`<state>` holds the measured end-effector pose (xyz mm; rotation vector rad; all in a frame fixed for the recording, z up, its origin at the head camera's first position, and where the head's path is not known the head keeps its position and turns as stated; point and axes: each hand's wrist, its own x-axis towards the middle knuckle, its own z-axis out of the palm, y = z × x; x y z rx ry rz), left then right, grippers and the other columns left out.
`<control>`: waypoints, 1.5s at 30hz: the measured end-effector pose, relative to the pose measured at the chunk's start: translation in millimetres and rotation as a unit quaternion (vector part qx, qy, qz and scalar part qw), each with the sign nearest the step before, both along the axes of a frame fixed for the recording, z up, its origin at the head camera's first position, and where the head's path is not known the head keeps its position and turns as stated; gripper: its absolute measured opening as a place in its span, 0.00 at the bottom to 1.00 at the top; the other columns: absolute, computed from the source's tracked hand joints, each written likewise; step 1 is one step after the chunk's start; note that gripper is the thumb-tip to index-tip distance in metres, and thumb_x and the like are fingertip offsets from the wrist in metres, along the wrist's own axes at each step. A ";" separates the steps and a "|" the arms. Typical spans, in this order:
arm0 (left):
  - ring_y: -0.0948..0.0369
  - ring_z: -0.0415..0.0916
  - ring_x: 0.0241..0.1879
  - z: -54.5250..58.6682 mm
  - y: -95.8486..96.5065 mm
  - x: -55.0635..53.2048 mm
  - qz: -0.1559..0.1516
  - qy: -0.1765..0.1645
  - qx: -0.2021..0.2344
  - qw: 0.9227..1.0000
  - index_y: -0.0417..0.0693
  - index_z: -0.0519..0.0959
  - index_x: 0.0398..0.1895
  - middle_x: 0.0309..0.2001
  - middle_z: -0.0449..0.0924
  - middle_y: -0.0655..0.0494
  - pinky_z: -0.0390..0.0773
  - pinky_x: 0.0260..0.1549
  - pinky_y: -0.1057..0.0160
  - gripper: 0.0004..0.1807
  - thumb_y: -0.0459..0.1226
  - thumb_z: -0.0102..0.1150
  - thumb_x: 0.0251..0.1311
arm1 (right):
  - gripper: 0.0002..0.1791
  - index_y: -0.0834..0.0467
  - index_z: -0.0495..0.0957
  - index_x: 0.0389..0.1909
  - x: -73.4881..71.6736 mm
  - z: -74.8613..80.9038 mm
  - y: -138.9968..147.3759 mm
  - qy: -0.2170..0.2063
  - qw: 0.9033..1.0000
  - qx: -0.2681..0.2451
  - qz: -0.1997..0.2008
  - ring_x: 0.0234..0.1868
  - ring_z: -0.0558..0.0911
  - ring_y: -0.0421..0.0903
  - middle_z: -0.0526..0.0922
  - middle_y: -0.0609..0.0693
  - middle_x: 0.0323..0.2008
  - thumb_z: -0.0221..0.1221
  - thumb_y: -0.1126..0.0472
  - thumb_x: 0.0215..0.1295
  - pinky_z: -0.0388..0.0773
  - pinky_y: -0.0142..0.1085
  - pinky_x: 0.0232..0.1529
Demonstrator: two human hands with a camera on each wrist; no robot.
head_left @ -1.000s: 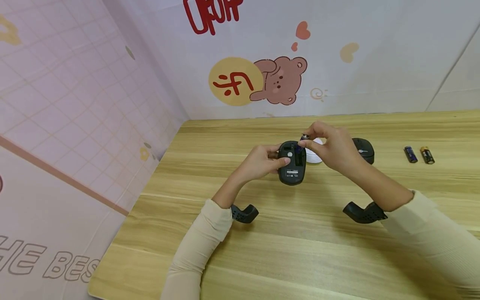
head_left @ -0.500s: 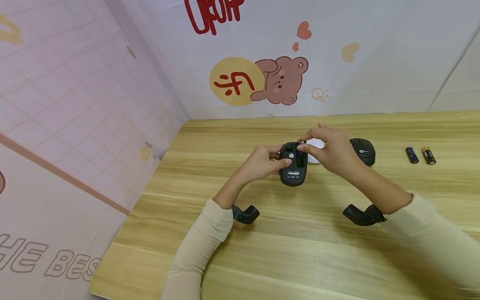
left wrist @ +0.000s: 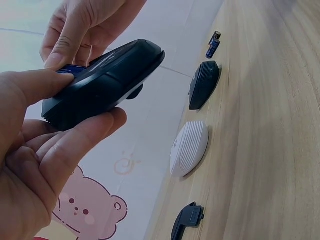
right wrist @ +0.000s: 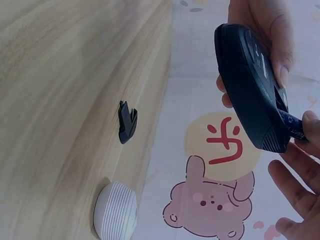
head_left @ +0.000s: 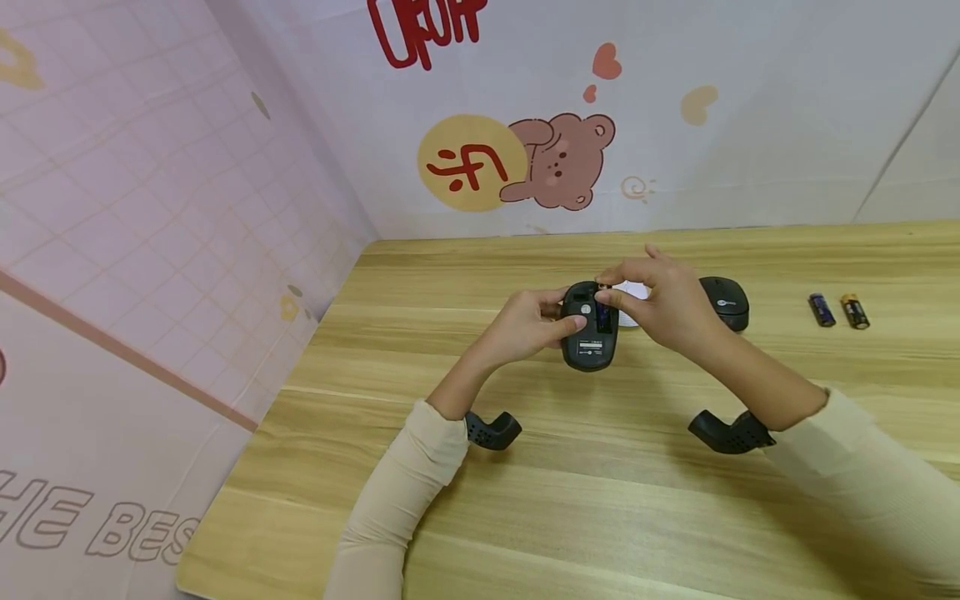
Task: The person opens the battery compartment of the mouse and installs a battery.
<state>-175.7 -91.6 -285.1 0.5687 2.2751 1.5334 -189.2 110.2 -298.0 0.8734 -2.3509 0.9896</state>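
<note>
My left hand (head_left: 525,329) grips a black computer mouse (head_left: 591,354) above the table, underside up, thumb across its base and fingers beneath. The mouse's battery compartment stands uncovered. My right hand (head_left: 667,300) pinches a dark blue battery (right wrist: 295,126) between thumb and fingers at the compartment's far end. In the right wrist view, the battery slants, with one end inside the slot and the other in the fingers. The left wrist view shows the battery's blue side (left wrist: 72,69) beside the left thumb.
On the wooden table (head_left: 570,517), a white ribbed rounded object (left wrist: 192,150) lies partly behind the right hand. Farther right are another black mouse (head_left: 726,302), a blue battery (head_left: 822,309) and a black-and-orange battery (head_left: 854,311). A small black cover piece (right wrist: 127,122) lies near the white object.
The battery has gone from standing up out of the compartment to lying lower and deeper in it. My right fingers have come down with it, and the mouse has shifted slightly right.
</note>
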 end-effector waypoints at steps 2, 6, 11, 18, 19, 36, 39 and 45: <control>0.59 0.81 0.36 0.5 0.2 0.4 0.004 0.000 0.003 1.000 0.35 0.66 0.62 0.42 0.80 0.41 0.82 0.32 0.65 0.25 0.31 0.56 0.61 | 0.07 0.64 0.83 0.33 0.1 -0.1 -0.3 0.001 1.000 0.002 0.000 0.41 0.81 0.57 0.84 0.58 0.35 0.66 0.69 0.52 0.53 0.47 0.67; 0.59 0.81 0.37 -4.1 -0.2 -2.8 0.006 0.005 0.006 1.000 0.36 0.67 0.62 0.43 0.80 0.40 0.82 0.32 0.65 0.26 0.32 0.57 0.61 | 0.05 0.63 0.84 0.31 -0.5 -0.9 -1.1 0.007 1.000 0.001 0.005 0.41 0.81 0.57 0.84 0.58 0.36 0.66 0.69 0.52 0.54 0.49 0.66; 0.59 0.81 0.37 -5.7 -0.2 -3.7 0.004 0.010 0.006 1.000 0.36 0.66 0.63 0.44 0.79 0.40 0.82 0.32 0.65 0.26 0.32 0.56 0.62 | 0.01 0.62 0.83 0.27 -0.5 -1.0 -2.1 0.004 1.000 -0.003 0.008 0.41 0.81 0.57 0.84 0.57 0.36 0.65 0.69 0.52 0.55 0.50 0.65; 0.57 0.81 0.38 0.0 1.0 2.3 0.005 0.017 0.014 1.000 0.33 0.66 0.62 0.45 0.78 0.37 0.82 0.33 0.63 0.25 0.30 0.55 0.62 | 0.04 0.60 0.82 0.25 1.2 -0.6 -1.3 -0.080 0.996 -0.023 0.015 0.43 0.81 0.54 0.83 0.56 0.39 0.62 0.65 0.57 0.79 0.46 0.43; 0.57 0.81 0.38 -0.1 1.2 2.5 0.006 0.018 0.016 1.000 0.33 0.66 0.62 0.45 0.78 0.37 0.82 0.33 0.62 0.25 0.30 0.55 0.62 | 0.04 0.60 0.82 0.26 1.4 -0.8 -0.9 -0.098 0.995 -0.027 0.017 0.43 0.81 0.54 0.83 0.56 0.41 0.61 0.64 0.59 0.80 0.45 0.39; 0.58 0.81 0.38 -2.8 1.2 2.0 0.006 0.025 0.017 1.000 0.33 0.65 0.63 0.46 0.78 0.38 0.82 0.33 0.63 0.25 0.31 0.54 0.63 | 0.07 0.63 0.81 0.28 -2.8 -0.3 2.5 -0.220 0.972 -0.077 0.044 0.49 0.78 0.55 0.80 0.58 0.46 0.60 0.63 0.61 0.75 0.21 0.38; 0.58 0.81 0.38 -2.9 0.9 2.0 0.005 0.026 0.015 1.000 0.34 0.65 0.63 0.46 0.78 0.38 0.82 0.33 0.63 0.25 0.31 0.54 0.63 | 0.07 0.63 0.81 0.28 -2.6 -1.0 2.3 -0.220 0.971 -0.079 0.041 0.50 0.78 0.55 0.80 0.59 0.46 0.60 0.63 0.61 0.75 0.20 0.38; 0.58 0.81 0.37 -3.3 0.9 2.2 0.005 0.027 0.019 0.999 0.33 0.66 0.62 0.45 0.78 0.38 0.82 0.35 0.58 0.24 0.30 0.54 0.62 | 0.07 0.64 0.81 0.27 -1.4 -2.2 0.6 -0.210 0.973 -0.087 0.034 0.46 0.80 0.54 0.80 0.59 0.45 0.61 0.64 0.60 0.76 0.21 0.36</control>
